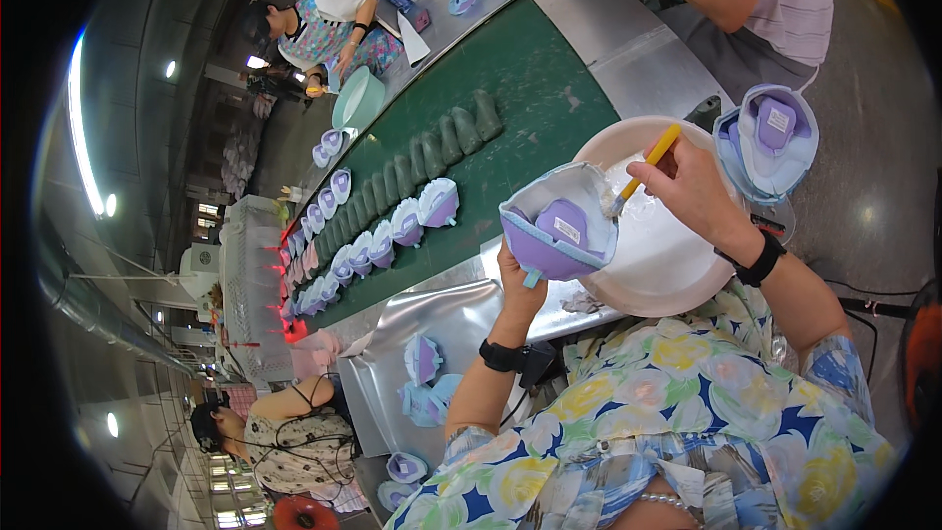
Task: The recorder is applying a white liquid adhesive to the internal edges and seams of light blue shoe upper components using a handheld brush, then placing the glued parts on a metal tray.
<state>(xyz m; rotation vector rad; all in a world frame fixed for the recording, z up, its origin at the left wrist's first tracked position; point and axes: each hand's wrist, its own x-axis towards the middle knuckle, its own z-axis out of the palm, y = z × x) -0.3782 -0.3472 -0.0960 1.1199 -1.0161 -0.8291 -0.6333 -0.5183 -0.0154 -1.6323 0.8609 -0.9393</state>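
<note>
A lilac and pale blue shoe upper (561, 226) is gripped from below by my left hand (520, 280), its open side tilted up and a white label showing inside. My right hand (692, 186) is closed round the yellow handle of a brush (655, 157). The bristles touch or nearly touch the upper's right inner edge. Beneath both hands sits a wide white basin (677, 280) with whitish stuff on its inner side. To the right of the basin stand more lilac and blue uppers (775, 128), nested together.
A green conveyor belt (549, 79) carries rows of dark shoe lasts (432, 152) and lilac uppers (407, 221) toward a machine with red light. More uppers (424, 358) lie on the metal table at left. Co-workers (319, 29) sit around, one by a pale green basin (358, 98).
</note>
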